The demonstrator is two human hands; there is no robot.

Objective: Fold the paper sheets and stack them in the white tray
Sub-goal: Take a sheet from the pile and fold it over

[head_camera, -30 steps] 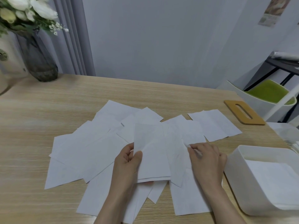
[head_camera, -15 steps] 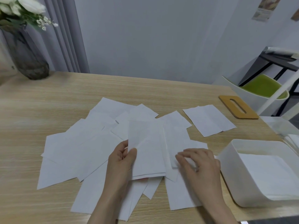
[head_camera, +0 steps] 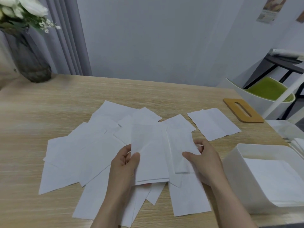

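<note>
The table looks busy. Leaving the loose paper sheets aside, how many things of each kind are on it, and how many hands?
White tray, with folded paper inside: 1
Wooden board with a slot: 1
Dark glass vase of white flowers: 1
Hands: 2, the left hand and the right hand, each holding a paper sheet
Total: 5

On my feed I see a light wooden desk (head_camera: 49,102) running across the frame. At its far left corner stands a dark glass vase (head_camera: 30,63) holding white flowers (head_camera: 24,9), with grey curtains (head_camera: 65,38) behind it. Near the desk's right edge lies a flat wooden board (head_camera: 243,111) with a slot. Beyond it sits a white chair with a green cushion (head_camera: 268,89), and a poster (head_camera: 269,9) hangs on the wall.
</note>
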